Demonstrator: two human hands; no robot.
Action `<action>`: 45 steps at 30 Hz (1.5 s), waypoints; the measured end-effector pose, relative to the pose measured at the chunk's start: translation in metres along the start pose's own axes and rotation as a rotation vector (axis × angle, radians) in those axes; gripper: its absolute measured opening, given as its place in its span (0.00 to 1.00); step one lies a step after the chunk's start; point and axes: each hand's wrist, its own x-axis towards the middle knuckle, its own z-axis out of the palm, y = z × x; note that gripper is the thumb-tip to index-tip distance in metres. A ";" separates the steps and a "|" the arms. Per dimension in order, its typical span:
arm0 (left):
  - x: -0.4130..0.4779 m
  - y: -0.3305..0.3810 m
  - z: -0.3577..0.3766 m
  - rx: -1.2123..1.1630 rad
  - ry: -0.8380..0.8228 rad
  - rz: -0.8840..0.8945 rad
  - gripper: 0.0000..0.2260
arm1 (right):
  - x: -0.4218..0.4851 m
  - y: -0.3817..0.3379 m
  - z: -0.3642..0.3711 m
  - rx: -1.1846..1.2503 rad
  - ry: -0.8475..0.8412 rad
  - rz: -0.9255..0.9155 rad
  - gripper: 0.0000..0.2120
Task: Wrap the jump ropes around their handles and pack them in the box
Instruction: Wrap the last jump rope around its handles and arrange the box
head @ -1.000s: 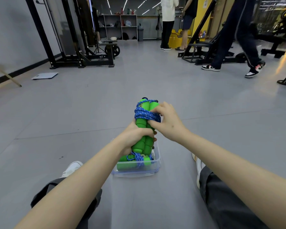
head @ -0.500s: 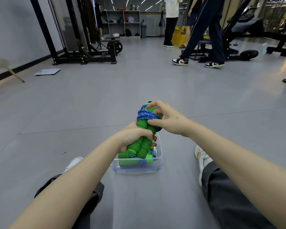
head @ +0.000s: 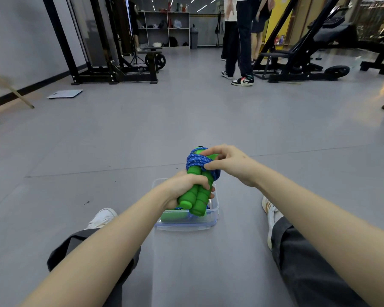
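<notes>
Nearest, the person's two legs in dark trousers [head: 308,273] stretch out on the grey floor [head: 208,120], with a white shoe [head: 102,218] on the left and another on the right. Between the shoes stands a clear plastic box [head: 186,227]. Inside it lies a green bundle [head: 172,218], probably another wrapped jump rope, though most of it is hidden. Just above the box the left hand [head: 184,188] grips the lower part of two green handles [head: 197,197] held side by side, its fingers [head: 200,180] curled fully round them. The handles tilt away from the camera. A blue rope [head: 196,161] is wound round their upper half. The right hand [head: 231,161] pinches this rope between the thumb and curled fingers [head: 210,151]. Farther off, a flat white scale [head: 64,93] lies on the floor in front of a black rack [head: 111,63]. At the back, people [head: 242,41] stand beside a black bench [head: 297,56], and a shelf [head: 164,27] lines the wall.
</notes>
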 end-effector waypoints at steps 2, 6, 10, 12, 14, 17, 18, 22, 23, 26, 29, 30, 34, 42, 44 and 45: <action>0.003 -0.004 0.000 -0.041 0.030 0.013 0.14 | 0.002 0.008 0.002 0.062 0.078 0.013 0.18; 0.006 -0.002 -0.016 0.187 0.110 0.033 0.14 | 0.015 0.019 0.003 0.333 0.150 0.120 0.39; 0.014 0.000 -0.034 0.594 0.117 0.125 0.27 | 0.031 0.024 0.005 0.244 0.024 0.261 0.51; 0.026 -0.005 -0.040 0.792 0.148 0.215 0.34 | 0.039 0.029 0.011 0.200 0.054 0.287 0.39; 0.042 -0.015 -0.047 0.826 0.175 0.219 0.39 | 0.046 0.038 0.016 0.217 0.108 0.288 0.25; 0.053 -0.030 -0.065 0.589 0.205 0.125 0.47 | 0.057 0.057 0.015 0.338 0.209 0.325 0.21; 0.055 -0.036 -0.074 0.505 0.203 0.103 0.46 | 0.061 0.065 0.012 0.390 0.274 0.354 0.20; 0.061 -0.074 -0.103 0.902 0.144 -0.129 0.30 | 0.075 0.095 -0.001 0.548 0.440 0.473 0.20; 0.063 -0.084 -0.105 1.087 0.117 -0.183 0.26 | 0.076 0.100 -0.001 0.550 0.426 0.505 0.22; 0.071 -0.111 -0.103 1.399 0.086 -0.202 0.21 | 0.075 0.111 0.008 0.566 0.356 0.580 0.24; 0.070 -0.117 -0.092 1.580 0.135 -0.152 0.24 | 0.070 0.119 0.018 0.552 0.310 0.624 0.21; 0.069 -0.117 -0.087 1.621 0.133 -0.131 0.25 | 0.067 0.121 0.020 0.536 0.294 0.636 0.20; 0.055 -0.122 -0.072 1.640 0.078 -0.081 0.26 | 0.056 0.131 0.029 0.450 0.246 0.669 0.20; 0.020 -0.131 -0.073 1.634 -0.042 -0.035 0.16 | 0.040 0.142 0.063 0.241 0.181 0.642 0.21; 0.013 -0.119 -0.071 1.605 0.103 0.054 0.10 | 0.040 0.142 0.071 0.165 0.247 0.596 0.20; 0.012 -0.112 -0.068 1.546 0.221 0.111 0.12 | 0.040 0.140 0.073 0.106 0.308 0.547 0.20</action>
